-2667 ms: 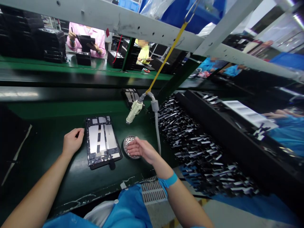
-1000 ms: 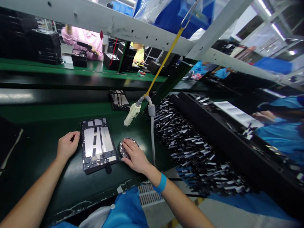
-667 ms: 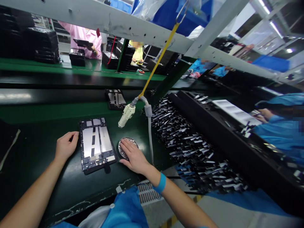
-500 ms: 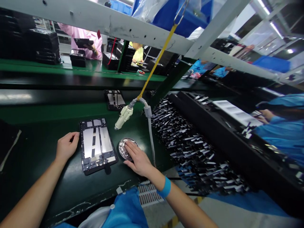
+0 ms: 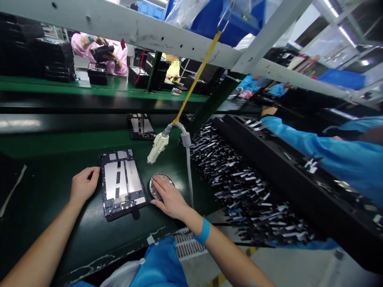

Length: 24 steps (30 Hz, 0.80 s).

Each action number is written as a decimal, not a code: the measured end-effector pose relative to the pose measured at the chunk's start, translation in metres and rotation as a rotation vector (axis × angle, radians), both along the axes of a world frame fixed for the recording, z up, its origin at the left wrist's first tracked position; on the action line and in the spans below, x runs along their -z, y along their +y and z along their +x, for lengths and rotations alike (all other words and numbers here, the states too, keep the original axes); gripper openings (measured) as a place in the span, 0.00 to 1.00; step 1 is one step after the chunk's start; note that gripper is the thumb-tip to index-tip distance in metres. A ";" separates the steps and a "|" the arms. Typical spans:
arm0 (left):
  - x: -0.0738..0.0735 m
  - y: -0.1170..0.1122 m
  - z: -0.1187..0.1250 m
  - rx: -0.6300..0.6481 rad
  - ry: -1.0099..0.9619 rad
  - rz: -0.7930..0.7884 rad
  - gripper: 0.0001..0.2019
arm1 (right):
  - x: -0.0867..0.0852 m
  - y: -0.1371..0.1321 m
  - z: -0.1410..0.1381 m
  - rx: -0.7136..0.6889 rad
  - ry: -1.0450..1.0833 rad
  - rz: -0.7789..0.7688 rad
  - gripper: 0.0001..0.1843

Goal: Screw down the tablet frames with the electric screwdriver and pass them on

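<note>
An opened tablet chassis (image 5: 122,182) with silver plates lies on the dark green bench. My left hand (image 5: 83,186) rests loosely curled against its left edge, holding nothing I can see. My right hand (image 5: 169,198) lies over a small round dish of screws (image 5: 155,184), fingers bent down into it; what they pinch is hidden. A cream electric screwdriver (image 5: 158,146) hangs on a yellow cord just above and behind the dish, with its grey cable (image 5: 188,163) dropping beside my right hand.
A second chassis (image 5: 140,126) lies farther back on the belt. A large heap of dark strips (image 5: 239,179) and a black tray (image 5: 287,167) fill the right. A co-worker's blue sleeve (image 5: 323,147) reaches in from the right. Other people work at the far green bench (image 5: 98,85).
My right hand dropped from above the dish down onto the screws and stays there. The far chassis drifted left on the belt. A blue sleeve has reached in from the right.
</note>
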<state>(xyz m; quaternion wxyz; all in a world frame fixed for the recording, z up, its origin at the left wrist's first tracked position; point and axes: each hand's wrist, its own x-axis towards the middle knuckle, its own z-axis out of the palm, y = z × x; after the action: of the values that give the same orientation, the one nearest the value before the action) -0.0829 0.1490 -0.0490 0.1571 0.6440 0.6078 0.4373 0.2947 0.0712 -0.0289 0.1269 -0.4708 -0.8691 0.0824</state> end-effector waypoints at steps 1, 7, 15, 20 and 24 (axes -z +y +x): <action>0.000 0.000 0.000 0.000 0.000 0.000 0.16 | 0.000 0.002 0.003 0.026 0.004 0.009 0.38; 0.000 0.000 0.000 0.009 -0.002 0.003 0.16 | 0.000 0.007 0.006 0.100 0.033 0.022 0.36; 0.000 0.000 0.000 0.007 0.004 0.001 0.17 | 0.000 -0.008 -0.010 -0.059 0.026 -0.019 0.41; 0.001 0.001 -0.001 0.003 0.002 -0.001 0.17 | -0.002 -0.005 -0.004 0.024 -0.007 -0.016 0.38; 0.001 0.001 -0.001 0.003 -0.003 0.001 0.17 | -0.003 0.000 0.000 0.112 -0.009 0.010 0.35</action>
<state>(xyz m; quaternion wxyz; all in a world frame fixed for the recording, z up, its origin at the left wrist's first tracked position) -0.0835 0.1498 -0.0502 0.1585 0.6443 0.6064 0.4383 0.2945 0.0714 -0.0258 0.1299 -0.5184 -0.8424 0.0690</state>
